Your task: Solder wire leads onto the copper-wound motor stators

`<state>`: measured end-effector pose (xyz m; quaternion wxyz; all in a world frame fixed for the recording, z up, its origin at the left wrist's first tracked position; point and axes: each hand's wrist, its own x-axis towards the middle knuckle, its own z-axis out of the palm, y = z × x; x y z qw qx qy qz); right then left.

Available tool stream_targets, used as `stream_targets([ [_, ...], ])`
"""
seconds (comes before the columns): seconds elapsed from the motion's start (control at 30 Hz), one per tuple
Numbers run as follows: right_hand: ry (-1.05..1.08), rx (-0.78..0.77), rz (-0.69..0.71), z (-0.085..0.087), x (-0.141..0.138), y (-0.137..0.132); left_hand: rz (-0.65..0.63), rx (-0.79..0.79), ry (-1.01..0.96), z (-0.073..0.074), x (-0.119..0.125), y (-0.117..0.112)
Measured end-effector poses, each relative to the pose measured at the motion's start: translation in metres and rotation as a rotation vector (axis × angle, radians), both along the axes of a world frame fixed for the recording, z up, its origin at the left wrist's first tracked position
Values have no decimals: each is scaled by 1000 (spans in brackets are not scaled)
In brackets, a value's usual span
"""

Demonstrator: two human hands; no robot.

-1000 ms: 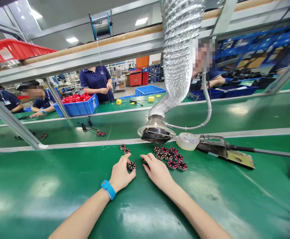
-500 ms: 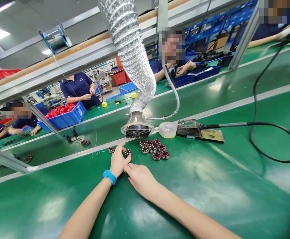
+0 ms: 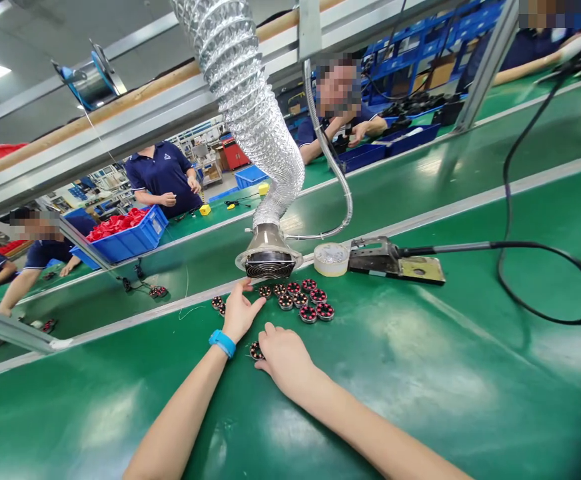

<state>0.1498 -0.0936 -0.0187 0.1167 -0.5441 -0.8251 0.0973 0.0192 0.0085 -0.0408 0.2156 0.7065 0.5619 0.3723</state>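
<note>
One blue bin [image 3: 143, 240] w/ red pcs. [image 3: 120, 223] stands mid-left of the frame, a co-worker [image 3: 163, 177] in a dark shirt just right of it. Lower, a bit left of ctr., a pair of round parts [image 3: 217, 303] lies on the green bench [image 3: 395, 347], one partly hidden by the L hand [image 3: 256, 293], which wears a blue wristband [image 3: 222, 343]. L hand: thumb and forefinger spread well apart, nothing seen held. Just off its thumb tip lies the edge part [image 3: 264, 291], leftmost of the flat-lying group [image 3: 300, 300] at frame ctr.; L hand is the nearer one to it. R hand [image 3: 285, 360] is lower, approx. ctr., palm down, thumb and fingers drawn in on the gripped part [image 3: 256, 351], which pokes out at the hand's left, coil face showing; seems pinched, but the hand covers most of it, so can't say how firmly. Round, so no long axis to speak of; from it the edge part lies up and slightly right in the frame, L thumb tip near that line. Above the group, a silver duct [image 3: 265, 127] w/ a black fan [image 3: 269, 265] at its mouth; right of that, a tape roll [image 3: 331, 260], then a dark tool stand [image 3: 378, 261] w/ yellowish pad [image 3: 423, 269]; black cable [image 3: 570, 323] loops far right.
</note>
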Motion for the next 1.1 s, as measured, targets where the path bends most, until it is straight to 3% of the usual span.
stream_targets([
  [0.17,67,23,63,-7,2,2,12,-171,-156,5,-37,-49],
  [0.27,172,48,70,-20,2,8,-6,-308,-209,3,-54,-76],
  [0.37,302,91,107,-37,1,14,-5,-331,-182,3,-58,-89],
  [0.53,442,120,149,-54,-3,20,55,-256,-139,2,-51,-90],
  [0.77,458,101,189,-52,-4,20,67,-260,-153,-5,-53,-89],
  [0.87,441,95,209,-49,-2,20,19,-291,-256,-1,-53,-87],
  [1.0,431,104,213,-49,1,20,27,-371,-544,6,-57,-83],
  [1.1,442,106,216,-51,2,19,66,-376,-548,7,-64,-80],
])
